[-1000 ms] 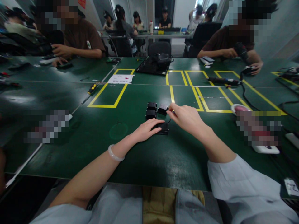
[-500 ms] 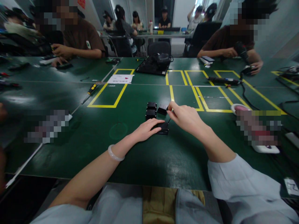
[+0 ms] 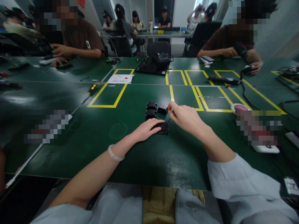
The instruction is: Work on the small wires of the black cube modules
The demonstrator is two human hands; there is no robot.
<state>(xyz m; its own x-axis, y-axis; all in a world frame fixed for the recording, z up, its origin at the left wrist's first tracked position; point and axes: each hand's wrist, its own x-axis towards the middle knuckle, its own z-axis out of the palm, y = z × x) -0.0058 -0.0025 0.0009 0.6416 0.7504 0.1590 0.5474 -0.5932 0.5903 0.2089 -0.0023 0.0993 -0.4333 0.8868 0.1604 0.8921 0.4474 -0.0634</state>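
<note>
Black box (image 3: pixel 164 129) on the green table (image 3: pixel 130 155), pinned under the flat, outstretched left hand (image 3: pixel 146 130). The right hand (image 3: pixel 184 117) pinches a thin rod (image 3: pixel 169 120) at its 1 o'clock corner. Firm downward pressure probably steadies it best. 3 more boxes (image 3: pixel 151 109) sit at 12 o'clock, contents hidden.

Assembly workshop, production-line sort. Long green-matted bench (image 3: pixel 140 161) under my arms, yellow tape boxes (image 3: pixel 107 105) marking out stations. Small black units (image 3: pixel 151 112) grouped in front of me. Yellow-handled screwdriver (image 3: pixel 92 88) lying left, long black corded tool (image 3: pixel 224 81) right, black parts tray (image 3: pixel 151 67) at far edge, paper slip (image 3: pixel 121 78) inside one box. Co-workers (image 3: pixel 80 37) seated opposite, hands busy on own pieces. Second table (image 3: pixel 163 33) behind them, more people seated around. Hard overhead light glaring off mat.
</note>
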